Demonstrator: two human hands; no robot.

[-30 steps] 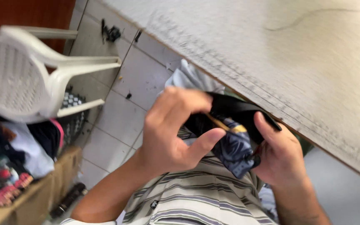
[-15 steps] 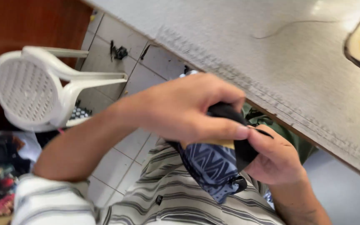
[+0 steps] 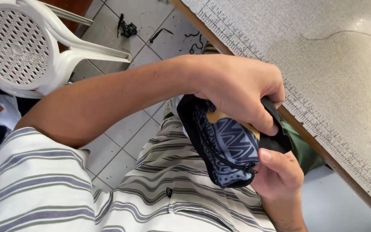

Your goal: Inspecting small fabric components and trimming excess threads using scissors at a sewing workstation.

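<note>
We grip the blue patterned zip pouch [image 3: 228,148] from above with our left hand [image 3: 237,88] (fingers clamped), right hand [image 3: 280,174] pinching its near-right end; its long axis runs far-left to near-right.

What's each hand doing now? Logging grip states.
Left hand: closed on the patterned pouch from above.
Right hand: closed on the pouch from below.

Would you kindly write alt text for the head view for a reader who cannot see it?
Two hands, left hand above and right hand below, grip a blue patterned pouch with a black zip over the lap. A grey table lies beside them, a white plastic chair behind.
</note>
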